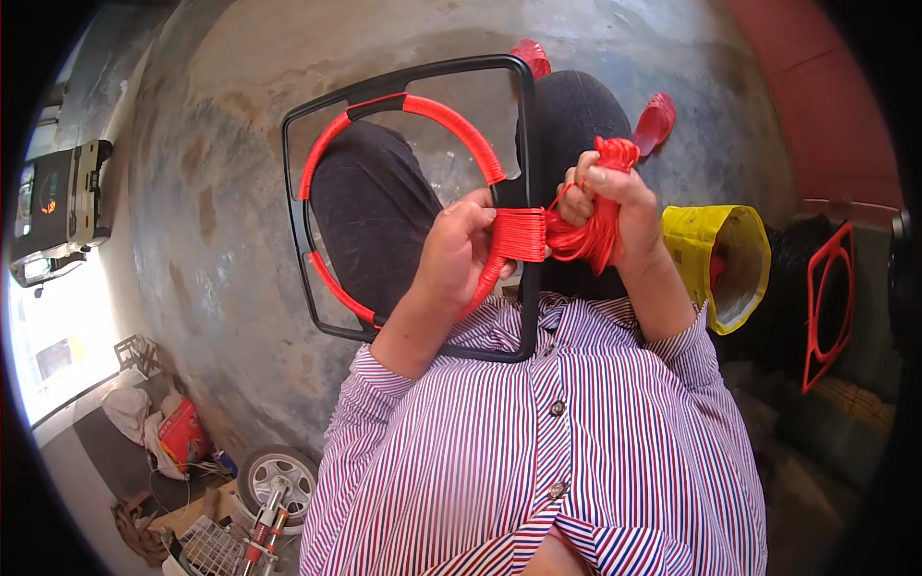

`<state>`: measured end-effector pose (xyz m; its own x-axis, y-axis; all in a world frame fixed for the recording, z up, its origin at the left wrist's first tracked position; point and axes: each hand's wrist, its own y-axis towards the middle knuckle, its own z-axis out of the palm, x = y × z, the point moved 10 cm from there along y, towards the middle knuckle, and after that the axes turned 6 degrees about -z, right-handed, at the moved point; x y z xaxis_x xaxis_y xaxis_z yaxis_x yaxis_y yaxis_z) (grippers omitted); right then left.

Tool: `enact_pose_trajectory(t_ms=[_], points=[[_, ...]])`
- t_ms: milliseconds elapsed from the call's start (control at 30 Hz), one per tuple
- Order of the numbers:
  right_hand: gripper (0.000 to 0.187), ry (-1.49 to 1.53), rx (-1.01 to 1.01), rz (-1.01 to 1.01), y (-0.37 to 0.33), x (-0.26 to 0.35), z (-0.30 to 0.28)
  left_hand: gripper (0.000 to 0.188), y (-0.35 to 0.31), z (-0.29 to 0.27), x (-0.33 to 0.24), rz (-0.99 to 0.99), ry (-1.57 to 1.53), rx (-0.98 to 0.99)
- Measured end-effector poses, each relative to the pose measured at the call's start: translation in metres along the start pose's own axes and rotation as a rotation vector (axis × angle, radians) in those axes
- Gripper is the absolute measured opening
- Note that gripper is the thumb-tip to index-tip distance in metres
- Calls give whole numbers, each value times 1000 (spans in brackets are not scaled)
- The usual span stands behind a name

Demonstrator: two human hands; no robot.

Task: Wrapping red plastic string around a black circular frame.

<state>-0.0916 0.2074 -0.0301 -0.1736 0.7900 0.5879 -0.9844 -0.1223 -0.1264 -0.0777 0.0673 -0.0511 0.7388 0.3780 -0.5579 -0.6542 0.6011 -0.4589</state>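
Across my lap lies a black rectangular frame with a ring inside it. Red cord wraps much of the ring, and bare black stretches show at its top. On the frame's right side, a block of parallel red windings covers the bar joining ring and frame. My left hand grips the ring and bar beside these windings, its fingers partly hidden beneath. Just right of the frame, my right hand is closed round a bundle of red cord, whose strands run to the windings.
A yellow bag stands open to the right, with something red inside. Beyond it leans a red frame. Red shoes show past my knees on the concrete floor. At lower left are a wheel and a red box.
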Motion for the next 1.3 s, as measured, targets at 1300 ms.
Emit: enact_pose_trajectory(t_ms=[1300], points=[[35,70,-779,-406,-121,137,-276,24,-16,17,-4,-51,-30,137]])
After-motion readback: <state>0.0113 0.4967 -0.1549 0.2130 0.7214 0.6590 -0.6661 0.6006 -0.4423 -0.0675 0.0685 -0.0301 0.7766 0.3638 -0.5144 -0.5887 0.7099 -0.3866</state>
